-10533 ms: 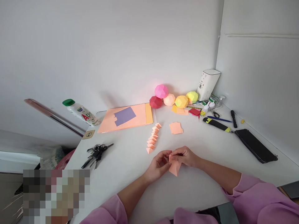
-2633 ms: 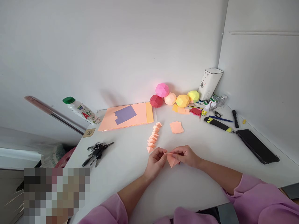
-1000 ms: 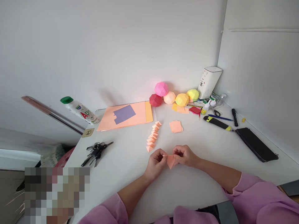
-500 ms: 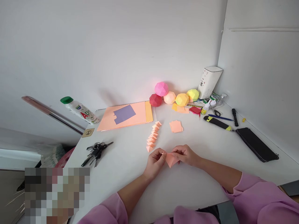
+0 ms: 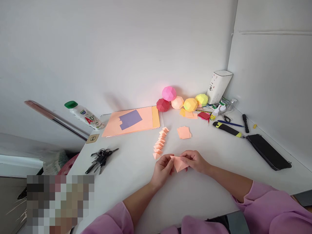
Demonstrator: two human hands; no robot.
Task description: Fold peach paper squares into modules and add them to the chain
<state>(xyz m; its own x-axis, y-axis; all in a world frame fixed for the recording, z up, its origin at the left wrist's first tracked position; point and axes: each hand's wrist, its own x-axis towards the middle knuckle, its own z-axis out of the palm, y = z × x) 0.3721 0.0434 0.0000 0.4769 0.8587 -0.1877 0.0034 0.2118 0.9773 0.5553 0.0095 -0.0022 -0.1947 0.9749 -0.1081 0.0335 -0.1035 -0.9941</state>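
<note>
A small peach piece of folded paper is held between my two hands, its pointed end toward me. My left hand pinches its left corner between thumb and fingers. On the opposite corner, my right hand has its thumb on top and fingers beneath. Just beyond my left hand runs a row of folded peach paper pieces, overlapping one another. A stack of square peach paper sheets lies past my right hand.
Several faceted paper balls sit against the wall. Peach card sheets lie at back left, near a bottle and keys. Along the right are a utility knife, a blue pen and a black phone-like object.
The folded paper is turned slightly, and more of its face shows between my fingers. Both hands stay in nearly the same place.
</note>
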